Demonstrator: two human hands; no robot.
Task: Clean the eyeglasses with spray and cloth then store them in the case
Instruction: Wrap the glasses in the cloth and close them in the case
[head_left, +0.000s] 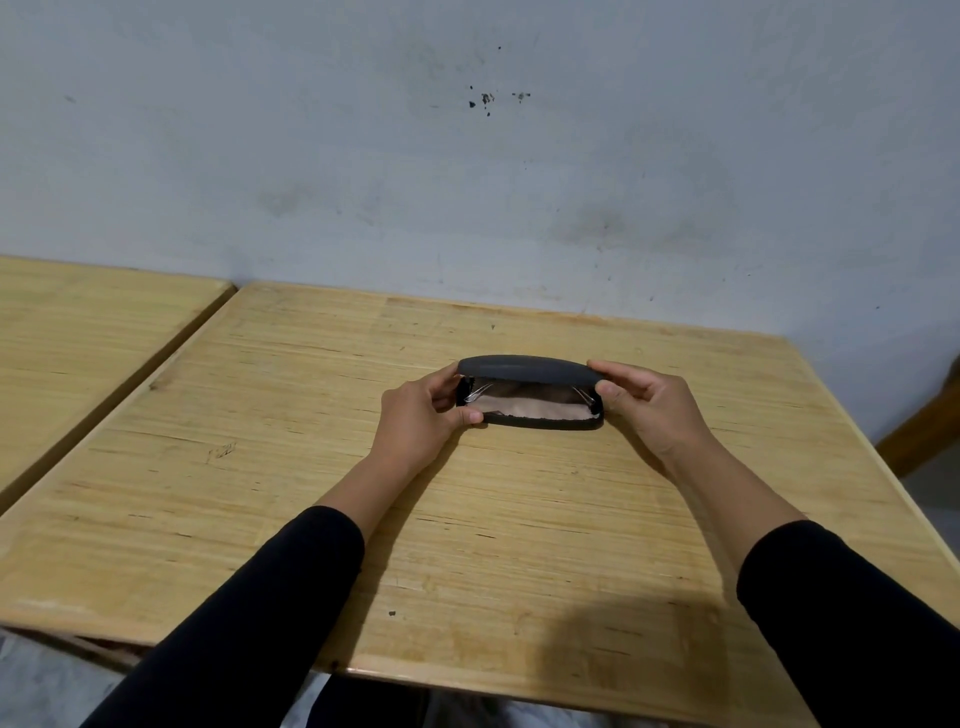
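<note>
**Closing In on the Case**

Gripping both ends now! Take the case (530, 395) as the landmark: it sits on the wooden table (260, 467), its long axis running side to side across the person's front, lid hinged at the far edge and only part-way open, mouth facing the wearer.

At the case's left end, the left hand (421, 421) is curled around it, thumb on the near rim of the base, fingers tucked round the end toward the lid. It has firm contact, half closed.

Between the hands, inside the gap, a pale pink cloth (535, 408) lies in the base, and thin metal glints show at either inner corner. Those may be the arms of the eyeglasses, but I can't say for sure. No spray bottle in view.

At the case's right end, the right hand (649, 402) pinches the lid, thumb under the lip, fingers over the top.

Both hands sit equally close, one per end. My read: the lid swings on that long far hinge, so the coming move depends on both ends travelling together.
</note>
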